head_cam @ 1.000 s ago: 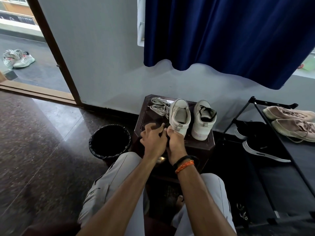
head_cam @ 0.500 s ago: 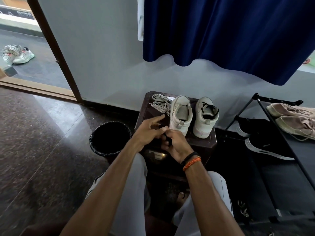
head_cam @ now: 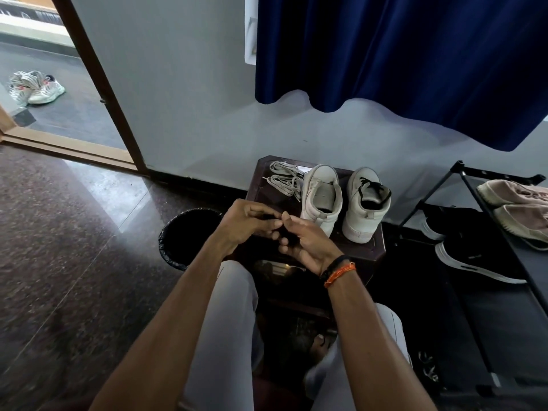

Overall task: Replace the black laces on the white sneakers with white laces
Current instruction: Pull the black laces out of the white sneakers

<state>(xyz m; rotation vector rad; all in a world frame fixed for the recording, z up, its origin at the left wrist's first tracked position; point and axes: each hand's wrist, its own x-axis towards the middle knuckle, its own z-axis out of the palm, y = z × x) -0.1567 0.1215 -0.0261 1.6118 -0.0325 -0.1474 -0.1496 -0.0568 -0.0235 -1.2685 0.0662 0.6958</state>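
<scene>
Both hands are meeting above the dark desk: the left hand and right hand are pinching a bunched black lace. Two white sneakers are standing beside loose white laces.

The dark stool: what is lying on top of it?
On the dark stool stand two white sneakers, heels toward the person; the right one keeps its black lace. White laces lie at the far left. Both hands cover the near left part.

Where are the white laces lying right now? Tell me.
In the head view, the white laces lie bundled on the far left corner of the dark stool, just left of the left sneaker, beyond both hands.
</scene>
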